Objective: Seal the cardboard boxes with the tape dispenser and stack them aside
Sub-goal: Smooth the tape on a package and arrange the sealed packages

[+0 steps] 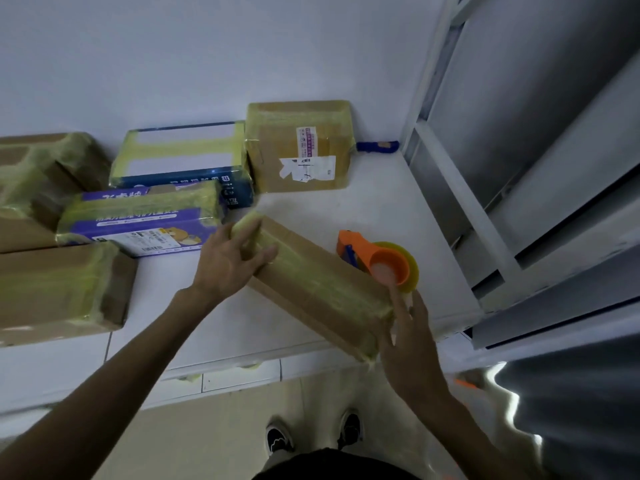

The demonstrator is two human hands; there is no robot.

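While gripping the long cardboard box (311,282) at both ends in the head view, lying slantwise near the front edge of the white worktop (374,202): left hand (225,261) spread open over the far end, fingers on the taped top; right hand (408,341) cupping the near end, grip loosely open against the cardboard. Yellowish tape already running along this box, so probably sealed and awaiting stacking. Orange tape dispenser (377,261) resting on the worktop just beside the box, held by neither hand. 5 other taped boxes (301,147) sitting at the back and left, mostly side by side, 1 seemingly resting on its neighbours.
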